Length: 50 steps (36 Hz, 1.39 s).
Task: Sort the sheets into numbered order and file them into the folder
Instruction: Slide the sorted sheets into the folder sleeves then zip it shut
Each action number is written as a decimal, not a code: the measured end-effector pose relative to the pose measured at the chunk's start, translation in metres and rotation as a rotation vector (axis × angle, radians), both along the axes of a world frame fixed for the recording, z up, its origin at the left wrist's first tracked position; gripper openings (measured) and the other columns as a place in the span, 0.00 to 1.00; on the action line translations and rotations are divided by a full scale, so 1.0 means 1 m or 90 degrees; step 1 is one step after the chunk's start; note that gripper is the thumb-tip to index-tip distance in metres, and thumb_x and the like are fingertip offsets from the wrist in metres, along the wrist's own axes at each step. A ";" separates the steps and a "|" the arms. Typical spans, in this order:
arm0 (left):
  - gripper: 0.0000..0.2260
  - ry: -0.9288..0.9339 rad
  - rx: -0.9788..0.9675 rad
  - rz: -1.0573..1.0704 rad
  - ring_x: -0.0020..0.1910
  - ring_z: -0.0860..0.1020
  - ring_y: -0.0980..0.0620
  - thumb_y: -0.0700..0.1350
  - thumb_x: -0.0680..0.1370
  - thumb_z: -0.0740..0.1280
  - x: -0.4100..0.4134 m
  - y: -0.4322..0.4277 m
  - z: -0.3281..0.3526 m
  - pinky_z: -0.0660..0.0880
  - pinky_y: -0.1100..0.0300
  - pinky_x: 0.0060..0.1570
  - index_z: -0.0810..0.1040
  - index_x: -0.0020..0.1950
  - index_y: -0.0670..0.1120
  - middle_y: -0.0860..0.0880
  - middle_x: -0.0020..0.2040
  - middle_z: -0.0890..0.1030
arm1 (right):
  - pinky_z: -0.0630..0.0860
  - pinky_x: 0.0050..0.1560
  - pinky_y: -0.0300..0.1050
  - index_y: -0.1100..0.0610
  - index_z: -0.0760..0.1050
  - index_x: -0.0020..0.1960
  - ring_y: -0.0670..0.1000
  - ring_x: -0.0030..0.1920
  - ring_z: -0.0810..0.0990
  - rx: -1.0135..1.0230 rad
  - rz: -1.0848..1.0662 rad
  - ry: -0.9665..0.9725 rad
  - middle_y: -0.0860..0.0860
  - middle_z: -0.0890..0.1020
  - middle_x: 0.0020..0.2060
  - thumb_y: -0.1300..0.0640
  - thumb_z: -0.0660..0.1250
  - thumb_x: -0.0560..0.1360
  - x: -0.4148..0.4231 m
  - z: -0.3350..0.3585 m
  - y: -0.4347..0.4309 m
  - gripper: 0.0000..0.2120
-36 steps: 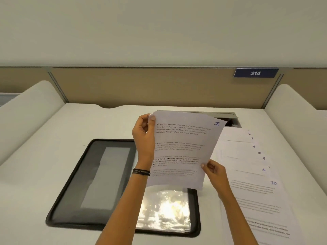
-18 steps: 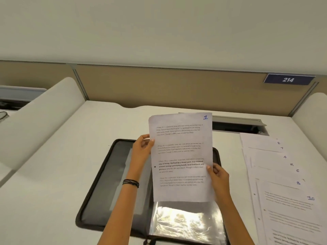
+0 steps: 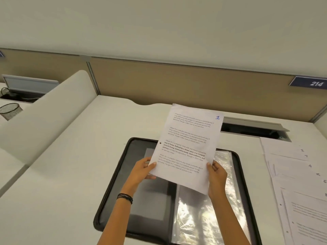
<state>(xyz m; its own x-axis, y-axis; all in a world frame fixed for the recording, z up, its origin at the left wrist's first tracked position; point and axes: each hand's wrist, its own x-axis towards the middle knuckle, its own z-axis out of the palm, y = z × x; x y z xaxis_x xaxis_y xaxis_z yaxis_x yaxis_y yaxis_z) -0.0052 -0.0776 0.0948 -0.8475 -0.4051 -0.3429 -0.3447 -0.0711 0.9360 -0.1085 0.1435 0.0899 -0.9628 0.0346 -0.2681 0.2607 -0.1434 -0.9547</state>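
Observation:
A white printed sheet (image 3: pixel 189 144) numbered 1 in its top right corner is held up over the open black folder (image 3: pixel 113 190). My left hand (image 3: pixel 141 171) pinches the sheet's lower left edge. My right hand (image 3: pixel 216 175) grips its lower right edge. The folder lies flat on the desk, with shiny clear plastic sleeves (image 3: pixel 203 216) on its right half. A fanned stack of numbered sheets (image 3: pixel 300 188) lies on the desk to the right, its handwritten numbers stepping down the right side.
The white desk (image 3: pixel 67 174) has a raised white divider (image 3: pixel 46 110) on the left and a tan partition (image 3: pixel 177 82) behind. A cable slot with an open lid (image 3: pixel 251 129) sits behind the folder. A mesh cup (image 3: pixel 10 110) stands on the neighbouring desk.
Both hands slid down to the sheet's lower edges, and the sheet now tilts to the right. The view has swung left, so the folder and stack sit further right.

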 end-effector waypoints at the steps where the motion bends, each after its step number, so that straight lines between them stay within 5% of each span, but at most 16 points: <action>1: 0.12 0.001 0.011 0.012 0.45 0.82 0.53 0.42 0.79 0.65 0.002 -0.005 -0.001 0.80 0.61 0.37 0.75 0.62 0.42 0.47 0.51 0.83 | 0.77 0.46 0.45 0.56 0.78 0.52 0.51 0.44 0.81 -0.001 0.000 -0.004 0.52 0.83 0.46 0.66 0.62 0.78 0.000 -0.002 -0.007 0.09; 10: 0.11 0.044 0.145 0.121 0.54 0.81 0.48 0.46 0.80 0.64 0.017 -0.040 -0.008 0.80 0.60 0.42 0.76 0.62 0.48 0.49 0.55 0.83 | 0.76 0.40 0.42 0.61 0.77 0.56 0.49 0.40 0.80 -0.001 0.011 -0.036 0.52 0.82 0.45 0.67 0.61 0.78 0.005 -0.013 -0.075 0.10; 23: 0.21 0.089 0.138 0.277 0.55 0.79 0.49 0.44 0.78 0.67 0.046 -0.100 -0.028 0.81 0.57 0.41 0.68 0.70 0.47 0.48 0.61 0.78 | 0.76 0.43 0.39 0.61 0.76 0.57 0.47 0.43 0.80 0.045 0.134 -0.050 0.48 0.81 0.45 0.68 0.60 0.78 0.017 -0.030 -0.178 0.11; 26: 0.27 0.077 0.075 0.351 0.62 0.74 0.49 0.44 0.76 0.69 0.051 -0.113 -0.030 0.78 0.55 0.53 0.62 0.73 0.49 0.47 0.69 0.71 | 0.76 0.44 0.39 0.59 0.74 0.54 0.48 0.43 0.79 0.040 0.169 -0.059 0.53 0.81 0.48 0.69 0.60 0.78 0.017 -0.028 -0.203 0.09; 29: 0.39 0.017 -0.132 0.413 0.74 0.60 0.46 0.47 0.75 0.70 0.054 -0.128 -0.034 0.61 0.50 0.69 0.50 0.78 0.50 0.47 0.76 0.59 | 0.77 0.44 0.39 0.61 0.75 0.56 0.51 0.46 0.80 0.048 0.192 -0.055 0.57 0.82 0.52 0.69 0.60 0.77 0.014 -0.032 -0.228 0.11; 32: 0.37 -0.018 -0.319 0.346 0.77 0.49 0.46 0.48 0.77 0.68 0.054 -0.143 -0.041 0.50 0.46 0.74 0.49 0.78 0.49 0.47 0.78 0.51 | 0.78 0.50 0.46 0.61 0.71 0.65 0.52 0.49 0.80 0.046 0.227 -0.067 0.56 0.81 0.53 0.69 0.59 0.78 0.013 -0.033 -0.250 0.17; 35: 0.29 -0.051 -0.442 0.203 0.77 0.48 0.47 0.51 0.79 0.62 0.051 -0.157 -0.048 0.40 0.47 0.73 0.54 0.77 0.50 0.48 0.78 0.51 | 0.75 0.57 0.48 0.56 0.56 0.76 0.52 0.54 0.77 0.042 0.275 -0.083 0.56 0.78 0.60 0.67 0.59 0.79 0.015 -0.032 -0.273 0.28; 38: 0.26 -0.071 -0.401 0.120 0.77 0.52 0.49 0.52 0.81 0.58 0.045 -0.166 -0.056 0.43 0.48 0.75 0.55 0.77 0.51 0.49 0.78 0.54 | 0.72 0.57 0.42 0.54 0.49 0.77 0.48 0.57 0.74 0.061 0.335 -0.076 0.54 0.73 0.66 0.66 0.59 0.79 0.015 -0.030 -0.292 0.31; 42: 0.26 -0.141 -0.367 0.043 0.77 0.49 0.50 0.55 0.82 0.53 0.039 -0.181 -0.072 0.45 0.45 0.75 0.50 0.78 0.53 0.49 0.79 0.50 | 0.74 0.51 0.34 0.52 0.58 0.74 0.45 0.55 0.75 0.109 0.440 -0.008 0.49 0.75 0.61 0.68 0.57 0.78 0.014 -0.029 -0.317 0.27; 45: 0.26 -0.205 -0.410 0.008 0.78 0.44 0.49 0.55 0.83 0.50 0.033 -0.191 -0.079 0.38 0.46 0.73 0.45 0.78 0.53 0.48 0.79 0.47 | 0.59 0.67 0.37 0.56 0.54 0.75 0.47 0.68 0.63 0.247 0.522 0.147 0.50 0.65 0.69 0.68 0.55 0.78 0.015 -0.034 -0.328 0.28; 47: 0.26 -0.237 -0.446 0.001 0.77 0.42 0.47 0.55 0.83 0.50 0.028 -0.199 -0.081 0.38 0.45 0.72 0.44 0.78 0.52 0.47 0.79 0.46 | 0.45 0.69 0.35 0.59 0.48 0.76 0.50 0.75 0.50 0.366 0.579 0.236 0.53 0.53 0.75 0.66 0.55 0.79 0.016 -0.046 -0.332 0.28; 50: 0.25 -0.291 -0.515 -0.022 0.77 0.41 0.45 0.56 0.83 0.47 0.022 -0.211 -0.086 0.39 0.42 0.72 0.45 0.78 0.52 0.46 0.79 0.44 | 0.40 0.72 0.41 0.57 0.52 0.77 0.54 0.77 0.42 0.496 0.660 0.343 0.55 0.43 0.77 0.59 0.55 0.81 0.015 -0.063 -0.337 0.26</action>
<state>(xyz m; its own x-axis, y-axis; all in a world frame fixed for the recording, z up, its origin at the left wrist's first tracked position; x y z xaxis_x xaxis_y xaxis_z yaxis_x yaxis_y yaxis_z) 0.0167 -0.2886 0.0085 -0.7158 -0.6438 -0.2705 -0.6819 0.5613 0.4689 -0.0933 -0.1933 0.0271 -0.6190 -0.7784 -0.1041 -0.4983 0.4917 -0.7141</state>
